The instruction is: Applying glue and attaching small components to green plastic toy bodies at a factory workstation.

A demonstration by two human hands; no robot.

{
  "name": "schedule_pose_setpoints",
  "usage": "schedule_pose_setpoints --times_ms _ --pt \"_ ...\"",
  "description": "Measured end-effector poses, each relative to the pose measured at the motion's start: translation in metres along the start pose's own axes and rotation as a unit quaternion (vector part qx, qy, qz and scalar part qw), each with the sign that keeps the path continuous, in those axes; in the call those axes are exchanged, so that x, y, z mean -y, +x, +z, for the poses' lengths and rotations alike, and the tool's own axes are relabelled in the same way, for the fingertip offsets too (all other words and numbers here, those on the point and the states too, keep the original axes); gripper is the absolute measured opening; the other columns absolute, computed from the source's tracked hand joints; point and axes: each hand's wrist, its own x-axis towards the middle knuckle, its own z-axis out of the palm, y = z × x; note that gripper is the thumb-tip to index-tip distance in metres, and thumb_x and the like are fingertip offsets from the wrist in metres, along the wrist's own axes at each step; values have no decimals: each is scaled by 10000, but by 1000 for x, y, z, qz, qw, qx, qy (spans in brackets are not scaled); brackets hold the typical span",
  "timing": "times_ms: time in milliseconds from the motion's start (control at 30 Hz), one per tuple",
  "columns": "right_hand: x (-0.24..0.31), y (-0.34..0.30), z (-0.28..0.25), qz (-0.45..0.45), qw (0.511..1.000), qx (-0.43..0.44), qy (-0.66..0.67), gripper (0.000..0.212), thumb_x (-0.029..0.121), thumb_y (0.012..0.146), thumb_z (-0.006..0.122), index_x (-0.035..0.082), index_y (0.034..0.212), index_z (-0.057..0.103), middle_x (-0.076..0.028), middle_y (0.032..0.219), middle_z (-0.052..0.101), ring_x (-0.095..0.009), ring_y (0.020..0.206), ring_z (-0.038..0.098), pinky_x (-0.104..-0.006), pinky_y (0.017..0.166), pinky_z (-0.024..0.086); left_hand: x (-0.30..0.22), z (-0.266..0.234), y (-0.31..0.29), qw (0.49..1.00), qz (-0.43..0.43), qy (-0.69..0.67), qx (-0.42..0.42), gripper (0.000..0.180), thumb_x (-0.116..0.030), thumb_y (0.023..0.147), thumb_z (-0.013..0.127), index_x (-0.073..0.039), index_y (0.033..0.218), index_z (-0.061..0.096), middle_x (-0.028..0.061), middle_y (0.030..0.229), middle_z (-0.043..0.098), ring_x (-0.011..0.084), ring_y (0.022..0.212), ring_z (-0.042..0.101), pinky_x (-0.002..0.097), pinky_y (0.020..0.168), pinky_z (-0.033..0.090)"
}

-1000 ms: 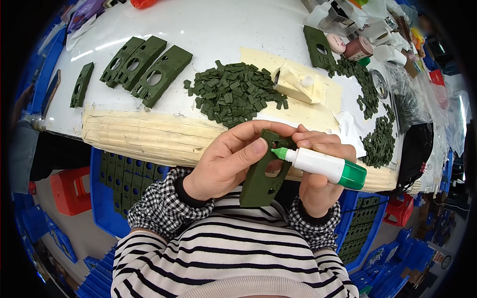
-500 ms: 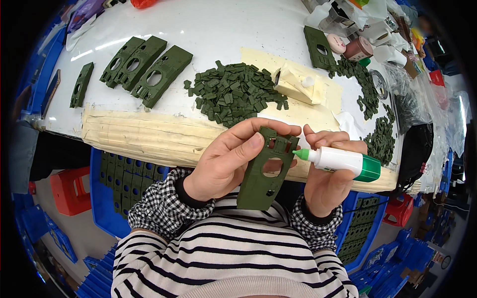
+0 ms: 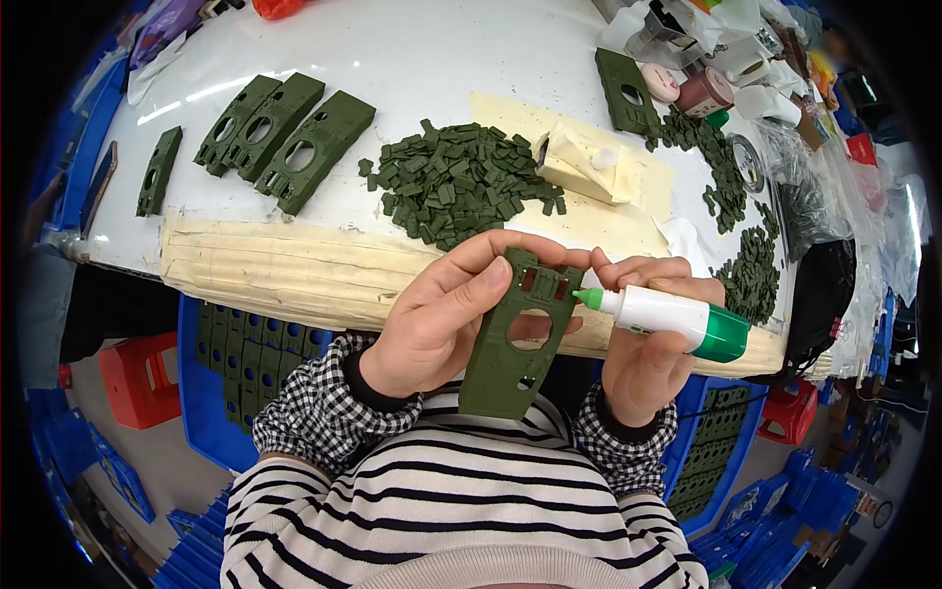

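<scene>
My left hand (image 3: 446, 314) grips a dark green plastic model hull (image 3: 496, 358) by its upper end, thumb in front and fingers behind. The hull has a large round hole and smaller openings near its top. Closed around a white glue bottle (image 3: 667, 316) with a green base, my right hand (image 3: 643, 363) holds it nearly level. Its green nozzle points left, close to the hull's upper right edge; whether it touches I cannot tell. Just beyond the hands lies a heap of small green plastic pieces (image 3: 456, 187).
More green hulls (image 3: 314, 152) lie on the white table (image 3: 412, 59) at left, another (image 3: 628, 93) at back right. A block wrapped in cream tape (image 3: 589, 167) sits beside the heap. Blue bins (image 3: 211, 422) holding hulls flank my lap. Jars (image 3: 705, 93) and bags crowd the right.
The hull in my left hand has shifted slightly left and turned a little more face-on. The glue bottle has moved slightly left and tilted a bit; both grips are the same.
</scene>
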Motion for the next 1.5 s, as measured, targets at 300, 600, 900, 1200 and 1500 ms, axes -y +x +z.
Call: schedule_pose_setpoints --times_ms 300,600,900,1200,1500 --pt "-2 0 0 -5 1000 -6 -5 482 409 924 596 -18 1082 440 -191 972 538 -324 895 636 -489 875 541 -1 1 0 1000 -3 -6 5 414 -331 1031 346 1 1265 430 264 1376 431 308 1207 534 475 1010 478" --pt "-2 0 0 -9 1000 -2 -15 483 407 931 589 -26 1084 440 -194 977 534 -317 908 631 -471 872 542 -1 -2 0 1000 1 6 16 405 -324 1030 352 -6 1268 431 275 1395 406 311 1206 534 491 1019 465" --pt "-2 0 -1 -9 1000 2 -14 478 400 930 593 -24 1089 438 -192 978 535 -319 909 632 -479 875 542 -1 -1 0 1000 -1 9 16 397 -321 1032 345 -11 1264 432 275 1398 402 304 1217 527 495 1027 458" --pt "-2 0 -1 -8 1000 2 -11 482 398 925 599 -23 1092 436 -194 976 536 -320 910 634 -502 887 538 -1 -2 0 1000 -2 12 13 395 -321 1034 337 -14 1262 434 273 1394 407 302 1212 533 488 1026 463" --pt "0 0 1 27 999 -10 38 480 407 912 617 -12 1069 443 -188 965 545 -332 899 637 -507 887 533 -1 -1 1 1000 6 -2 12 412 -335 1025 367 -1 1256 434 265 1371 432 317 1226 518 479 1012 476"
